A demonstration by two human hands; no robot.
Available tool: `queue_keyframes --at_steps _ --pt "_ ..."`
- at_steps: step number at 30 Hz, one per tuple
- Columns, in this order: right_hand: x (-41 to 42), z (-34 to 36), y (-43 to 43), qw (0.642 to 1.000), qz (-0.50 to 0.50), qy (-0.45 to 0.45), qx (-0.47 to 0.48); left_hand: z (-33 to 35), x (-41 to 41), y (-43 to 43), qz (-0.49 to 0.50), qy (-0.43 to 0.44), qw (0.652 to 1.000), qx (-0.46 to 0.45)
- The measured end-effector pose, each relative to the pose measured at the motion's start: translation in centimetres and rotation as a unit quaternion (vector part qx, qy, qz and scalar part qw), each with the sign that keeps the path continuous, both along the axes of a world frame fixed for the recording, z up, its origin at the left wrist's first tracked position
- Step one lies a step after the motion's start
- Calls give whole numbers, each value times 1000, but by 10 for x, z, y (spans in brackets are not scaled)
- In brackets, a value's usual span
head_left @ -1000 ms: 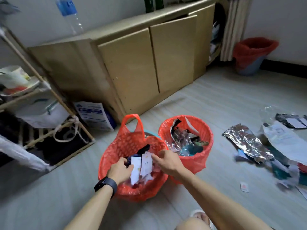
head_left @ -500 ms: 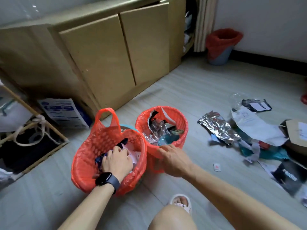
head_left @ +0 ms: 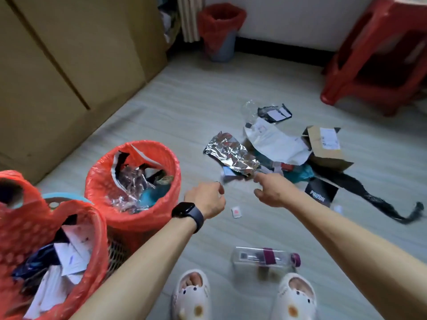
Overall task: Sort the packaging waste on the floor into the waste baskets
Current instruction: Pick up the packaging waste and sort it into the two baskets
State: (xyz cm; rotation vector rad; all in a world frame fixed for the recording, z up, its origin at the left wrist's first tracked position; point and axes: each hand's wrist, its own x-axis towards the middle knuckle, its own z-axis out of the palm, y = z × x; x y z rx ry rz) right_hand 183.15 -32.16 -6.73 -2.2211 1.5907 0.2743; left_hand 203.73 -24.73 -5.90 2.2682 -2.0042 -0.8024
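Observation:
Two red-lined baskets stand at the left: the near basket (head_left: 97, 229) holds paper scraps, the far basket (head_left: 171, 158) holds foil and plastic film. A waste pile lies on the floor to the right: a crumpled silver foil bag (head_left: 231, 152), a white mailer (head_left: 277, 142), a cardboard box (head_left: 328, 148), a black bag (head_left: 360, 188). My left hand (head_left: 206, 199), watch on the wrist, hovers curled and empty over the floor. My right hand (head_left: 272, 190) reaches toward the foil bag's near edge, fingers loosely apart, holding nothing.
A clear plastic bottle (head_left: 265, 258) lies by my slippered feet. A small white sachet (head_left: 236, 211) sits between my hands. A red stool (head_left: 379, 54) stands at the back right, a blue bin with red liner (head_left: 220, 31) against the far wall, wooden cabinets (head_left: 69, 65) on the left.
Both hands left the baskets and swung right toward the waste pile. The paper pieces stayed in the near basket. My view turned right and down.

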Motion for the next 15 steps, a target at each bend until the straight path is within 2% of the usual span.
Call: queue_keyframes --at_steps 3,8,11,15 --pt "-24 -48 3 996 -47 -14 69 -50 -21 -14 -25 3 996 83" --pt "-41 -133 20 984 -72 -6 163 -132 -36 -19 -63 -2 985 162" --pt "-42 -165 21 981 -60 8 184 -168 -39 -29 -83 -20 982 170" --pt "-43 -190 17 981 12 98 166 -198 -45 -48 -106 -22 986 127"
